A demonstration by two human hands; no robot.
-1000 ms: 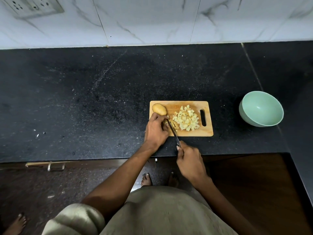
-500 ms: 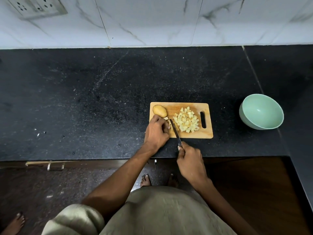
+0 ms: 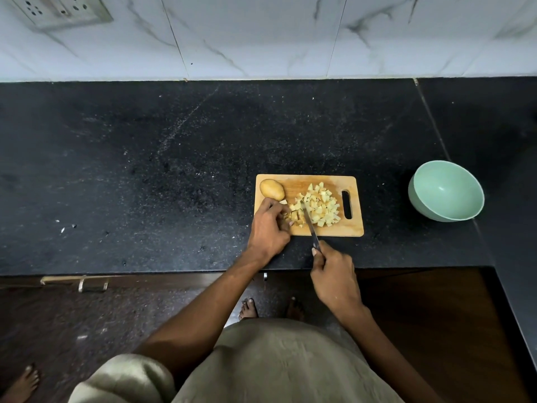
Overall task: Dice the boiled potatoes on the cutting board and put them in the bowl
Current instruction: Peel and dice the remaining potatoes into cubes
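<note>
Nothing readable anywhere, honestly. No labels, brand marks, numbers or signs on the cutting board (image 3: 334, 229), the bowl (image 3: 446, 191), the switch plate (image 3: 61, 10) or the wall tiles (image 3: 261, 36).

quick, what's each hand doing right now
Left hand: fingers curled down on potato pieces on the cutting board.
Right hand: closed on the knife handle.

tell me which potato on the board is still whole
The potato at the far left corner of the board, skin on and uncut. The rest is a pile of pale cubes beside the knife.
</note>
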